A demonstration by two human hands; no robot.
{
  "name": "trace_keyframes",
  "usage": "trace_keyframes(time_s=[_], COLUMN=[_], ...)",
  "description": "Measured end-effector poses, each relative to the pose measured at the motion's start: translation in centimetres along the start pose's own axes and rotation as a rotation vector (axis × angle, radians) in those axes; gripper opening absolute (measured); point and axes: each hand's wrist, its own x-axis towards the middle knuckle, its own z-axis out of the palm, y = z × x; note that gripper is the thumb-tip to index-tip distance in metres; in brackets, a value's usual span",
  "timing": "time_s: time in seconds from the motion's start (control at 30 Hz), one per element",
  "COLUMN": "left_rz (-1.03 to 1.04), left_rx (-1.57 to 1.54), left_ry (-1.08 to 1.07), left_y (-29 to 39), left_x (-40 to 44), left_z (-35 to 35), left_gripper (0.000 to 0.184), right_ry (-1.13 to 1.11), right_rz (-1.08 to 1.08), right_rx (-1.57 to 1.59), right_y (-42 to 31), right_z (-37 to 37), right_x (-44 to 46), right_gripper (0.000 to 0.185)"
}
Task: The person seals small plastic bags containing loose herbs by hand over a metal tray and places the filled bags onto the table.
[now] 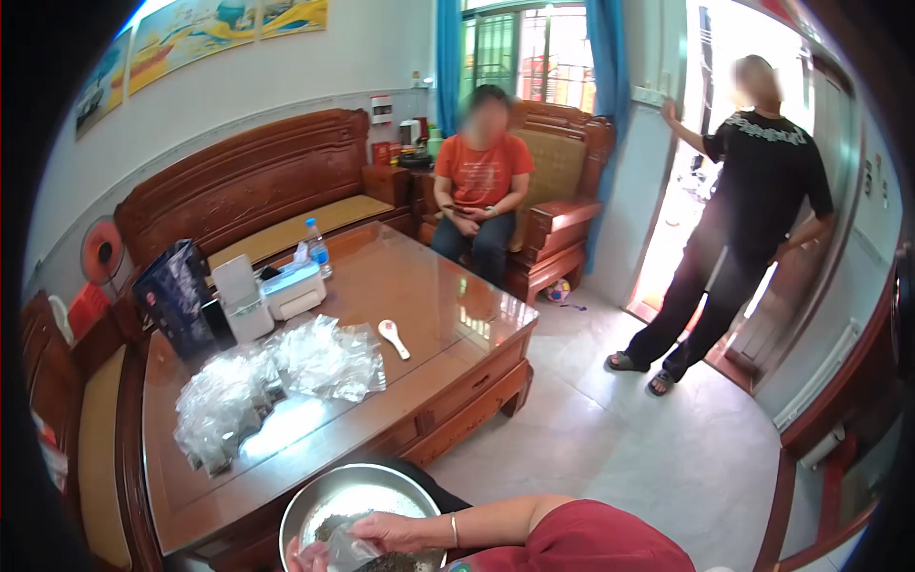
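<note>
A round metal basin sits low at the bottom edge, with dark, loose, grainy stuff in it that I cannot name. Over it, my right hand has its fingers closed on a small clear plastic bag. My left hand, partly cut off by the frame's edge, grips the other side of this bag. Whether the bag has anything inside is hard to make out. On the wooden table in front lies a large heap of clear plastic bags, and a white spoon-shaped object is to its right.
The glass-topped table also holds a water bottle, a tissue box and a dark gift bag. A person in orange sits beyond it. Another person in black stands in the doorway at right.
</note>
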Motion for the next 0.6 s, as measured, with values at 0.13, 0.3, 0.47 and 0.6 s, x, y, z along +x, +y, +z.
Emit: trace_keyframes(time_s=[0.13,0.3,0.47,0.6], left_rz=[-0.075,-0.116,-0.074,-0.104], left_rx=[0.101,0.119,0.177,0.165], left_ry=[-0.015,0.282,0.282,0.286], left_y=[2.0,5.9,5.9,5.9], left_x=[-0.9,-1.2,-1.5,-1.8], left_z=[-0.1,5.3,4.5,4.1], left_gripper=[0.052,0.040,0.029,0.023], right_ry=[0.078,0.094,0.128,0.147], right_rz=[0.023,0.005,0.005,0.014], right_rx=[-0.028,-0.135,-0.172,-0.147], right_y=[-1.7,-1.1,-1.5,-1.8], right_z=[2.7,1.7,1.2,1.2], right_x=[-0.9,-0.5,-0.5,-1.0], right_gripper=[0.013,0.009,0.009,0.008])
